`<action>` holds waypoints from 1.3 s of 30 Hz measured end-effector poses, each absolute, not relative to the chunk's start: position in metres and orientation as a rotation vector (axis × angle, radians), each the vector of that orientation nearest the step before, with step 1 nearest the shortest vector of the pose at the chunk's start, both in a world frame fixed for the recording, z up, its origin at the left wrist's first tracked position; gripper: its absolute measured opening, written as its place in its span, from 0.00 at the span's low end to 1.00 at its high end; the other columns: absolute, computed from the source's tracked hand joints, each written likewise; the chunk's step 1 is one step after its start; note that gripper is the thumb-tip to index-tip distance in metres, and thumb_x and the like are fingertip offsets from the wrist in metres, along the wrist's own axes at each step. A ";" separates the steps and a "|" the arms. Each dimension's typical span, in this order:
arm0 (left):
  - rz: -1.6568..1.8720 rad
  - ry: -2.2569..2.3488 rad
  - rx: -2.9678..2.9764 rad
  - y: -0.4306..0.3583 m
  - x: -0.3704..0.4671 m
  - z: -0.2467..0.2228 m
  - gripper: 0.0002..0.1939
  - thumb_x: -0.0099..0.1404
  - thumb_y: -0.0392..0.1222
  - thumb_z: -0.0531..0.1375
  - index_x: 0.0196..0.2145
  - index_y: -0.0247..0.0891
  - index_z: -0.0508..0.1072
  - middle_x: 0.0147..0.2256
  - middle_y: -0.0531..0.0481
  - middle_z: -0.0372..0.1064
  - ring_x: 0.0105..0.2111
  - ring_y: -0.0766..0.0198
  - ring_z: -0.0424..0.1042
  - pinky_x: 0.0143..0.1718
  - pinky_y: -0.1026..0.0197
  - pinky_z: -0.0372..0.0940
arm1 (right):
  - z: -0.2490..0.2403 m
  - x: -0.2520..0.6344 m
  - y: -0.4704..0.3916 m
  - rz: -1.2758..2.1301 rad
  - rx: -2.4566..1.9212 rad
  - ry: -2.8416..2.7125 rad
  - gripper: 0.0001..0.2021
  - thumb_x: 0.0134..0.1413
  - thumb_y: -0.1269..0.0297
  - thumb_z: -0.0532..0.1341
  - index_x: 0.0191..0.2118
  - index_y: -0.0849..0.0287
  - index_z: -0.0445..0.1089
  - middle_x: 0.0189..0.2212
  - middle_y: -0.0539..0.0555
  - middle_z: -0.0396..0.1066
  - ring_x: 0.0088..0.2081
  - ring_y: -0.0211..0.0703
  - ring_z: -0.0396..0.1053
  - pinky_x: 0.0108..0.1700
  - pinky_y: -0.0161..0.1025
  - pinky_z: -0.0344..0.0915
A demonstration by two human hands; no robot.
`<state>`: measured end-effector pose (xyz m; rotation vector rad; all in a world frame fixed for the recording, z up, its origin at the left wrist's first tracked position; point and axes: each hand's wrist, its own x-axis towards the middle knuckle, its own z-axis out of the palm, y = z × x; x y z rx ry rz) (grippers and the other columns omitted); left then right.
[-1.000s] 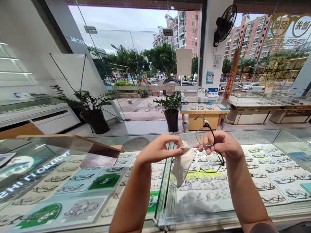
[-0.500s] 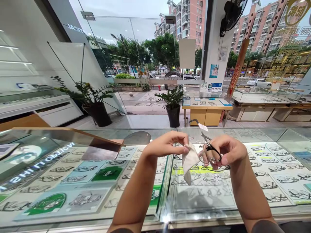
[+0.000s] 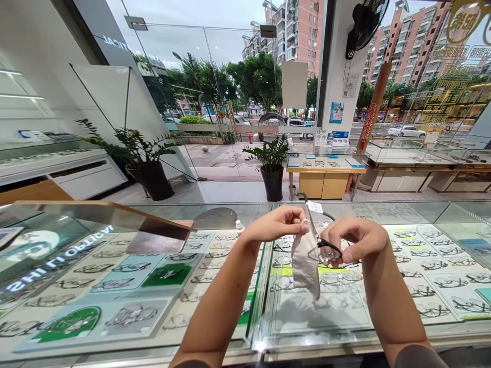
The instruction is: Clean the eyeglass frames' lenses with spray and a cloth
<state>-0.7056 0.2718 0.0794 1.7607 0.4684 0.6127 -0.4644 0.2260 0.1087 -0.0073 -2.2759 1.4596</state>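
Note:
My left hand pinches the top edge of a pale cleaning cloth, which hangs down over the glass counter. In my right hand is a pair of eyeglasses with a dark upper rim, gripped at the lens end between thumb and fingers. One dark-tipped temple arm sticks up and away, with a white tag on it. The cloth hangs right beside the glasses, partly behind one lens; whether they touch I cannot tell. Both hands are above the counter top.
Below my hands lies a glass display counter with rows of eyeglasses inside. A small white bottle stands behind my left forearm. To the left a wood-edged panel rests on the counter. Beyond are potted plants and a wooden display table.
The glasses have turned, their temple arms swinging to point more away from me. My left hand has moved slightly right, bringing the cloth closer to them, and the cloth hangs more spread out.

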 end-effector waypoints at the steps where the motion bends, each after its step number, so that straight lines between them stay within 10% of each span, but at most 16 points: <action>1: 0.657 0.469 1.760 0.272 -0.703 0.079 0.26 0.58 0.61 0.72 0.28 0.38 0.67 0.23 0.56 0.61 0.24 0.69 0.58 0.27 0.64 0.56 | 0.108 -0.463 0.225 1.452 -0.043 -2.246 0.10 0.64 0.60 0.67 0.33 0.61 0.76 0.32 0.60 0.79 0.37 0.44 0.78 0.44 0.39 0.75; 27: 1.538 0.696 1.790 0.255 -0.649 0.045 0.22 0.68 0.63 0.63 0.36 0.41 0.67 0.33 0.49 0.71 0.31 0.62 0.69 0.35 0.60 0.62 | 0.112 -0.472 0.195 0.760 -0.865 -2.003 0.16 0.67 0.52 0.64 0.34 0.60 0.72 0.30 0.51 0.70 0.33 0.37 0.64 0.37 0.34 0.61; 39: 1.463 0.549 1.446 0.257 -0.657 0.058 0.31 0.61 0.67 0.70 0.45 0.37 0.70 0.20 0.60 0.63 0.19 0.72 0.52 0.22 0.66 0.47 | 0.104 -0.472 0.209 0.782 -0.808 -1.535 0.18 0.55 0.46 0.73 0.32 0.57 0.75 0.32 0.52 0.77 0.38 0.42 0.72 0.46 0.40 0.67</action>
